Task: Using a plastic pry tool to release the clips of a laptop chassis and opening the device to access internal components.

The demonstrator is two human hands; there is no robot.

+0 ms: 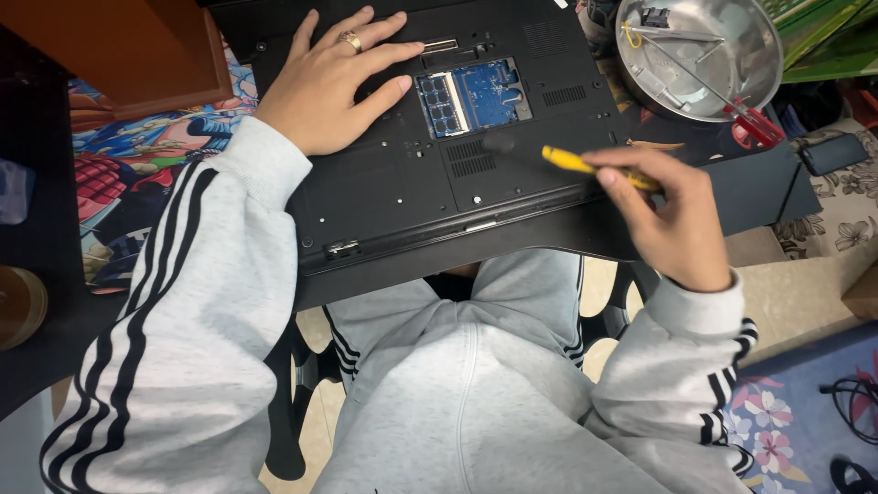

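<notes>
Yellow plastic shows between the fingers of the right hand (pixel 672 215): one screwdriver (pixel 572 162), pinched in a closed grip near its handle, its dark, blurred tip pointing left over the laptop (pixel 402 187). That hand hovers above the laptop's near right edge, wrist bent, knuckles turned toward the camera, grey striped sleeve trailing down to the lap.

The left hand (pixel 325 82) lies flat and spread on the laptop's underside, holding nothing, palm down, fingers pointing right, one ring (pixel 351 39) on a finger. Its fingertips rest just beside one uncovered bay (pixel 473 96) where blue memory boards show. The forearm comes in from the lower left in a matching sleeve.

One black laptop lies upside down across the desk's front edge, above the person's knees. Past its right corner stands one steel bowl (pixel 732 50) holding small parts, with a second, red-handled screwdriver (pixel 754 122) resting on its rim. A colourful printed mat (pixel 128 174) lies under the laptop's left side.
</notes>
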